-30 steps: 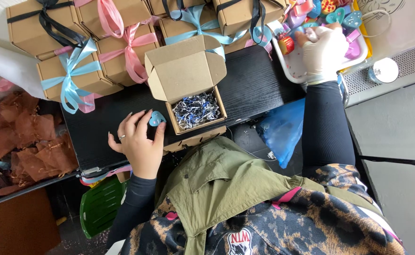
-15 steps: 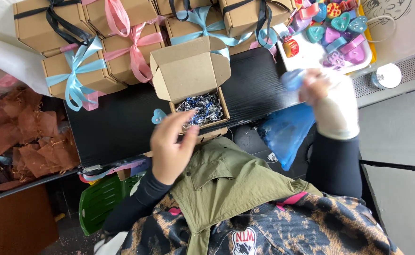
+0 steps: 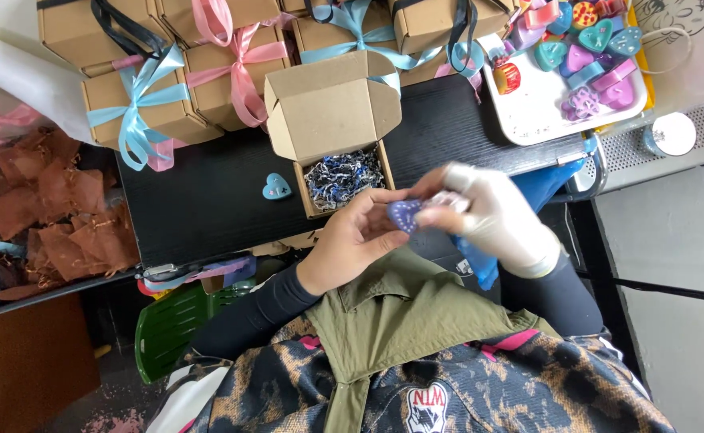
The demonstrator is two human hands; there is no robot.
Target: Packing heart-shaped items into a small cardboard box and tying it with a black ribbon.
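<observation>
Both hands meet above the bench's (image 3: 207, 208) near edge: the bare left hand (image 3: 352, 240) and gloved right hand (image 3: 488, 212) pinch a purple heart-shaped piece (image 3: 405, 215) between them, beside the open cardboard box (image 3: 344, 178) whose shredded filling would cushion it.

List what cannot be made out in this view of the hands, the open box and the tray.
Head view only:
- Purple heart piece: mostly covered by the left hand and gloved right hand.
- Open box: shredded filling hides its floor.
- White tray: top edge cuts it off.
- Ribboned boxes: back row cropped.
</observation>
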